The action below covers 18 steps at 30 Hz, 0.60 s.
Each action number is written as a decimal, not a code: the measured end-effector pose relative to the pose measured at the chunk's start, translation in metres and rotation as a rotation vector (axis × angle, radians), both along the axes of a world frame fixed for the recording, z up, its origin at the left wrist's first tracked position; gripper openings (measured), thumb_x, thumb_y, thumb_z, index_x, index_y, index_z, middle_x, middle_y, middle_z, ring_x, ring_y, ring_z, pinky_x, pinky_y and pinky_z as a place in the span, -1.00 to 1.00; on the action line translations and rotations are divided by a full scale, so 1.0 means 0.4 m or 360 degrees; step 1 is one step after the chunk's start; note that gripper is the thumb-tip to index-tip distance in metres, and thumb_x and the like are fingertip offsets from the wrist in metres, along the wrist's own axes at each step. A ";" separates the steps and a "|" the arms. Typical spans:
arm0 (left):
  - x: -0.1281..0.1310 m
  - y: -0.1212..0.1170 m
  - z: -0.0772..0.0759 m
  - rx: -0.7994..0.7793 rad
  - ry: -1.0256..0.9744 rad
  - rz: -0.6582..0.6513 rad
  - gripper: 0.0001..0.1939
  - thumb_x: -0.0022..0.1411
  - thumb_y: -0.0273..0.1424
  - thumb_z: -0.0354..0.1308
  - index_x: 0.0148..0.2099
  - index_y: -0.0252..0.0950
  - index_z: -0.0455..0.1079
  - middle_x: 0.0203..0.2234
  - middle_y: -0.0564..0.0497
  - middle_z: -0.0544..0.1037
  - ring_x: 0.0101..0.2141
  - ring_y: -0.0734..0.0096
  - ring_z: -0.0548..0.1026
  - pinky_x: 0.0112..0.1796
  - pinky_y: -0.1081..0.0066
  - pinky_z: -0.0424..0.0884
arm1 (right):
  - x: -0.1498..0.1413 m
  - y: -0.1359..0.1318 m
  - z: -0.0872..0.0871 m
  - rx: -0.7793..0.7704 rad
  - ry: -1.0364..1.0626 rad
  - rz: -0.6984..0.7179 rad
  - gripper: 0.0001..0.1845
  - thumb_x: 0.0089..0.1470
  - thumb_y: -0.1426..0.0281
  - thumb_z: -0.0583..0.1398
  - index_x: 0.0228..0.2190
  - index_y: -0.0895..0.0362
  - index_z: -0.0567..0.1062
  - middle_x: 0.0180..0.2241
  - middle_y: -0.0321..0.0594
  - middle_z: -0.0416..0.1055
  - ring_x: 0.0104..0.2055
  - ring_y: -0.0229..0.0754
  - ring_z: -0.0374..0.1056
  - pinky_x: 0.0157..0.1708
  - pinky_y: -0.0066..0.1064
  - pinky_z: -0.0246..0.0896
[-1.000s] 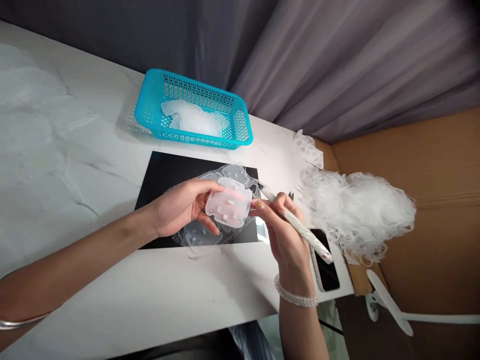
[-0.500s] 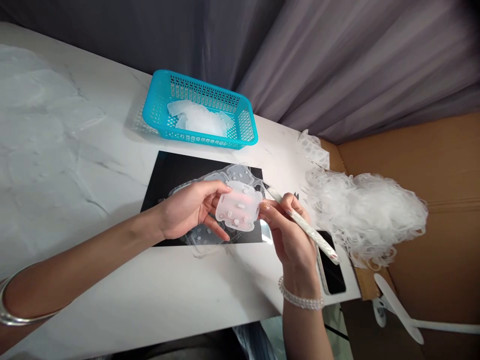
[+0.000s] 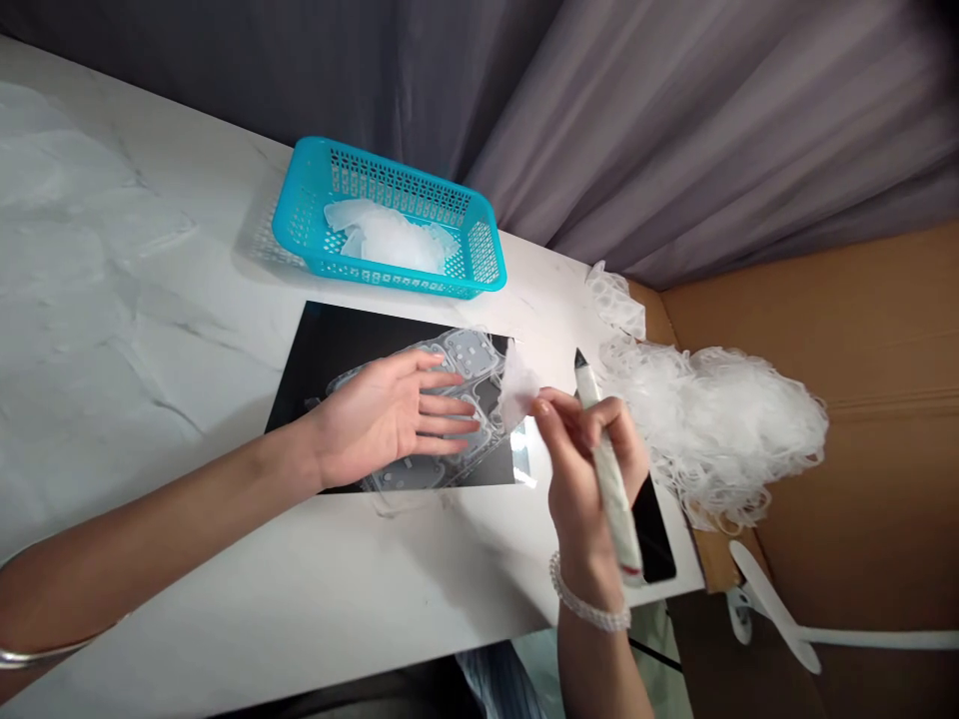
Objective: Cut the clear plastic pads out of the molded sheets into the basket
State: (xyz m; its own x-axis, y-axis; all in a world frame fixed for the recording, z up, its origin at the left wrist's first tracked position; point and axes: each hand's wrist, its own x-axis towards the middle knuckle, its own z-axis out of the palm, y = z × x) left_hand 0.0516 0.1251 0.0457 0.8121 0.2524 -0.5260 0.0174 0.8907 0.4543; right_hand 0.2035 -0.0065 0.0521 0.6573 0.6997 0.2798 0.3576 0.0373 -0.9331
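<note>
Left hand [image 3: 382, 424], grip spread open, rests on a clear moulded plastic sheet [image 3: 469, 352] atop a black mat [image 3: 315, 359]; right hand [image 3: 584, 469], grip clamped, pinches a white pen-style tool [image 3: 614, 499] and a clear film scrap [image 3: 518, 389] at the mat's edge.

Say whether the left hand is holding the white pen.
No: the left hand lies open on the clear moulded plastic sheet, and the right hand holds the white pen.

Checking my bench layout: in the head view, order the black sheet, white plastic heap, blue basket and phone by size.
Black sheet and white plastic heap: they look about alike, so unranked.
Blue basket.
Phone: smallest, though partly hidden.
</note>
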 end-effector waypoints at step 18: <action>0.001 -0.006 0.006 0.0012 -0.0209 -0.0118 -0.46 0.30 -0.09 0.02 0.15 -0.35 0.39 0.10 -0.28 0.51 0.09 -0.10 0.48 0.04 0.01 0.45 | 0.021 -0.014 -0.021 -0.0007 0.0286 -0.0072 -0.67 0.21 0.26 0.23 -0.50 0.05 0.24 -0.37 -0.19 0.60 -0.26 -0.07 0.54 -0.10 -0.09 0.39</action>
